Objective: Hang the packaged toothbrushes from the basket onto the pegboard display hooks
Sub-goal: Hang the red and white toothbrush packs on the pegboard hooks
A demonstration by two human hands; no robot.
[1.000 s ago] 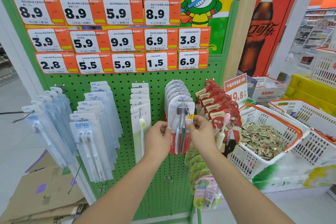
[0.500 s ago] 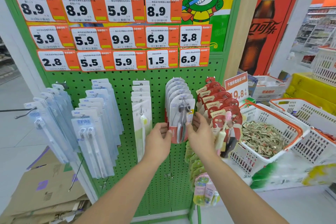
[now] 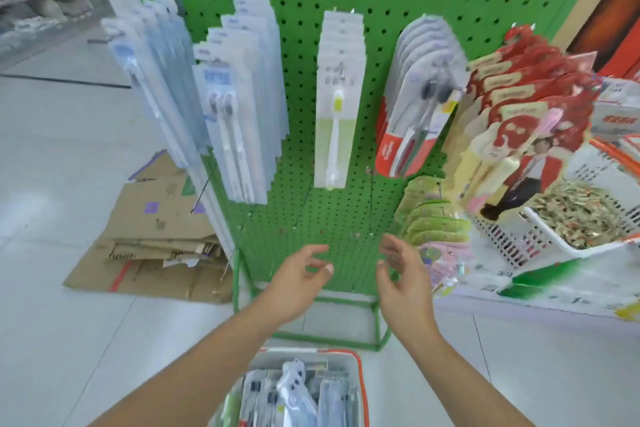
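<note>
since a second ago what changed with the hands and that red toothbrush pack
Both hands have let go of the red-bottomed toothbrush pack, which now hangs by itself at the front of its hook. The left hand and right hand have dropped low, open and empty, above the basket of packs on the floor; the view has tilted down with them. The other rows on the pegboard hang as before.

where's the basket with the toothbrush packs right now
In the head view the basket sits on the floor at the bottom centre, below both empty hands and just in front of the green pegboard stand.
</note>
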